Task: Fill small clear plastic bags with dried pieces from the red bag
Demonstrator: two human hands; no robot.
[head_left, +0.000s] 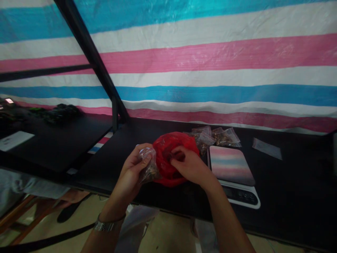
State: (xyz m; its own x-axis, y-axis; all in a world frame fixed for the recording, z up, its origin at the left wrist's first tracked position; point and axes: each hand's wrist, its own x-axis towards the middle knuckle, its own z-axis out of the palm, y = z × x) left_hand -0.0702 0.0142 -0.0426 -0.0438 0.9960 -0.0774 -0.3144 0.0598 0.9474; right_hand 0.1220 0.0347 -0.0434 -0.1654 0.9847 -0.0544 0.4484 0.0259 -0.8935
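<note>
My left hand (134,166) is pinching a clear bag (153,171); my right hand (191,164) is resting in the red bag (163,166), left of the scale (232,167), grip unclear. Seemingly I'm portioning; next I'm needing a careful pinch.

Left grip (135,167) pinched, thumb (145,162) uppermost; right grip (191,164) lowered, fingers (179,151) curled; forearms (225,209) extended forward.

The larger bag (168,177) is bright red, while the small bag (149,172) is see-through over mottled brownish contents. The scale (234,177) is white with a black panel (240,195), its glossy plate (230,163) mirroring blurred pink, whitish and blue bands. Behind the plain black surface (292,196), the sheet (210,56) carries broad blue, white and pink stripes.
</note>
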